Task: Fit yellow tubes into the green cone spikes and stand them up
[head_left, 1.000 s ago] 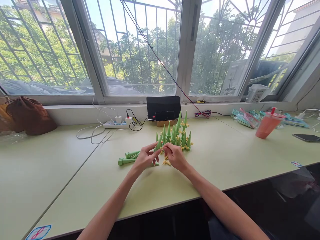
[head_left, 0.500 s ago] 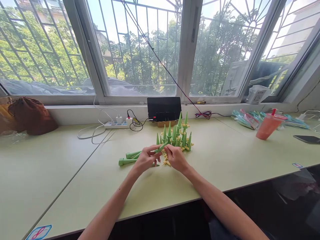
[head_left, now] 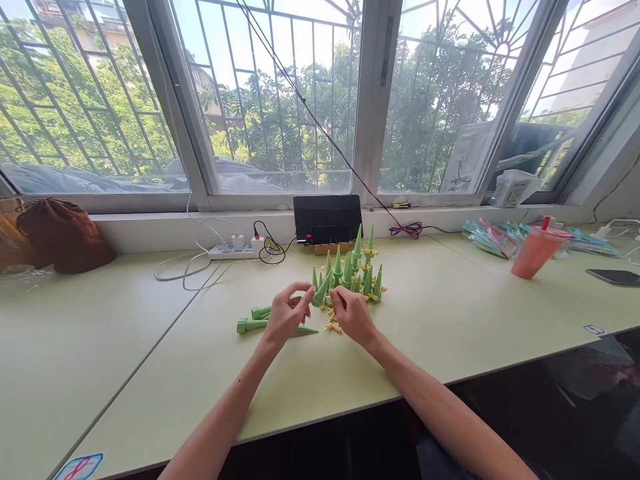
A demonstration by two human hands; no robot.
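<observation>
Green cone [head_left: 320, 293] tilted just above the table [head_left: 450, 313], mid-scene: left hand [head_left: 285, 313] holds it in a pinch grip. Right hand [head_left: 353, 313] has a narrow grip at its base, contents hidden. Yellow bits [head_left: 333, 326] lie beneath, loose cones [head_left: 253, 325] flat to the left, upright cones [head_left: 357, 270] just beyond, tablet [head_left: 327, 215] far back.

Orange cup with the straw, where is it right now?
Head view: the orange cup stands far right on the table, right of the upright green spikes, with a dark phone lying just to its right.
</observation>
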